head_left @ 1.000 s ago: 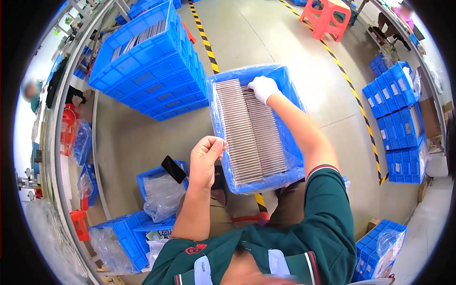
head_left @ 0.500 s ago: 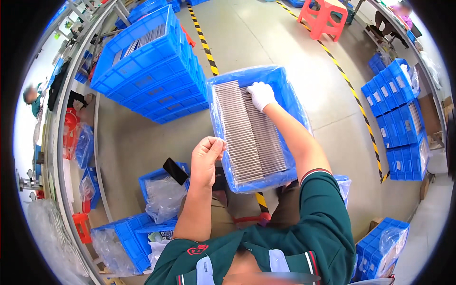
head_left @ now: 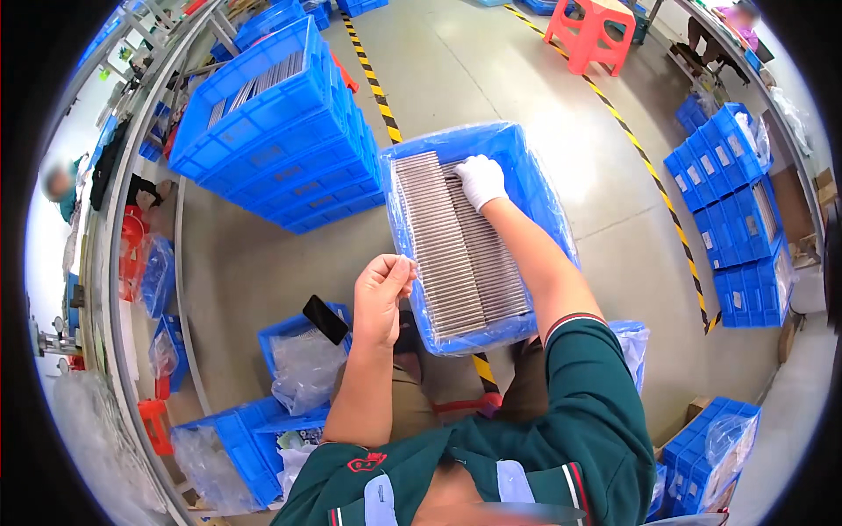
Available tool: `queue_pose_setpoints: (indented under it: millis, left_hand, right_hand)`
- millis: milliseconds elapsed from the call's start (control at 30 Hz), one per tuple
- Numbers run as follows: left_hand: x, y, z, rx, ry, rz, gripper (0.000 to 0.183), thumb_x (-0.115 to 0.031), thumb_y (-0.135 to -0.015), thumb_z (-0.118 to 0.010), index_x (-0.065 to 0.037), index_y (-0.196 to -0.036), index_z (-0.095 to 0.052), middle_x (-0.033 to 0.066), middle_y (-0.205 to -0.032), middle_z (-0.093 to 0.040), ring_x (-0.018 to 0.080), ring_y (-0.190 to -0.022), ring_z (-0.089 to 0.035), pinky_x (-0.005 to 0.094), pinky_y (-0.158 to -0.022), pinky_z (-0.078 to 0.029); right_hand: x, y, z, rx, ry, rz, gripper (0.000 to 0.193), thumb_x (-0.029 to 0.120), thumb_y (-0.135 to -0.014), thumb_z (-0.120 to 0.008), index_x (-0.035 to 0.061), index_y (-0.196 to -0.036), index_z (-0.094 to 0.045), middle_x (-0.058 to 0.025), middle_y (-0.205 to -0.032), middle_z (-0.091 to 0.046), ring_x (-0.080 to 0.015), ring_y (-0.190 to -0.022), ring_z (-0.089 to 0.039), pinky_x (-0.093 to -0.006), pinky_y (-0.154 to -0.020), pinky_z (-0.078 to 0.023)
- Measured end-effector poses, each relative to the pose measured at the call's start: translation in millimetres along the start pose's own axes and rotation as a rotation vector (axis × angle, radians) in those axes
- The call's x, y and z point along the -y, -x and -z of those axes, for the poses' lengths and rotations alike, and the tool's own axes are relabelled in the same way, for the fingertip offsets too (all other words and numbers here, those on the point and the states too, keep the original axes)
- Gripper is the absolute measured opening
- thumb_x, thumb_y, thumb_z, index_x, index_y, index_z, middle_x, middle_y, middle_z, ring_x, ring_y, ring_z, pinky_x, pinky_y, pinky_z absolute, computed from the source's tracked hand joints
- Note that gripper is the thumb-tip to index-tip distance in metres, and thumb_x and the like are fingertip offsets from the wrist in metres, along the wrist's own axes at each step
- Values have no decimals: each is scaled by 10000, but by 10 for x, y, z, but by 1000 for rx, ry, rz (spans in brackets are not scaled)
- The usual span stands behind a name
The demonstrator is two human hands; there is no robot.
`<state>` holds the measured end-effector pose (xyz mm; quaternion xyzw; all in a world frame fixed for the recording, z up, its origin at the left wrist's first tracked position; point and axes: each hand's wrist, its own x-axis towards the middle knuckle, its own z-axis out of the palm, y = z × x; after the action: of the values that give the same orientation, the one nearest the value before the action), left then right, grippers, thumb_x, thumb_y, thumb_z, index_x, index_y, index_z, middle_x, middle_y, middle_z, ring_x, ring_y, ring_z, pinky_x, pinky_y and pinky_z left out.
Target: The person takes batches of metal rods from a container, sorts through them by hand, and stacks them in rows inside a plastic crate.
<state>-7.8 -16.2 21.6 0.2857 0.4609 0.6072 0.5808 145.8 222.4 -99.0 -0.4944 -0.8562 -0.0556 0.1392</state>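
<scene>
Thin metal pieces [head_left: 438,250] in a blue crate [head_left: 526,184], mid-frame; right hand [head_left: 482,181] seemingly works the right row [head_left: 491,259], its grasp hidden; left hand [head_left: 383,279], fingers pinched together; the next move calls for light handling.

Left hand [head_left: 383,279] bare, right hand [head_left: 481,181] white-gloved — both forward
Left thumb lies against curled fingers, elbow bent; right arm [head_left: 545,263] extended farther out — fingers bent downward.

2 rows of rods [head_left: 452,250] lie inside the bin [head_left: 548,206], right of stacked crates [head_left: 303,180].
</scene>
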Motion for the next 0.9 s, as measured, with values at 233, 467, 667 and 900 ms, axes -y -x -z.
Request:
queue_pose_setpoints:
  millis: [233, 467, 667, 900]
  left_hand:
    - [-4, 6, -19, -8, 10, 9, 130, -161, -859, -570, -33, -836, -578, 4, -736, -571, 42, -617, -455, 176, -581, -363]
    - [3, 7, -17, -9, 15, 14, 128, -152, -859, -566, -28, -832, -577, 9, -732, -568, 47, -617, -454, 176, -579, -364]
    - [17, 0, -7, -15, -17, 11, 120, -128, -869, -534, -17, -830, -557, 34, -733, -551, 82, -614, -456, 208, -571, -374]
    - [2, 11, -29, -22, 0, 12, 125, -138, -857, -563, -15, -841, -575, 19, -739, -565, 62, -612, -463, 189, -573, -377]
  right_hand:
    - [-51, 13, -20, -41, -39, 55, 163, 133, -756, -492, 176, -769, -649, -51, -806, -601, -222, -818, -574, -368, -672, -450]
    - [-80, 26, -39, -16, -33, 73, 164, 128, -755, -492, 177, -789, -645, -42, -814, -599, -219, -829, -568, -366, -678, -448]
    - [-37, -3, 36, -13, 11, 47, 154, 140, -758, -499, 175, -782, -647, -45, -817, -595, -224, -842, -564, -363, -679, -450]
    - [-101, 23, 53, 27, -34, 40, 151, 127, -755, -499, 159, -782, -644, -56, -829, -593, -228, -844, -564, -362, -684, -454]
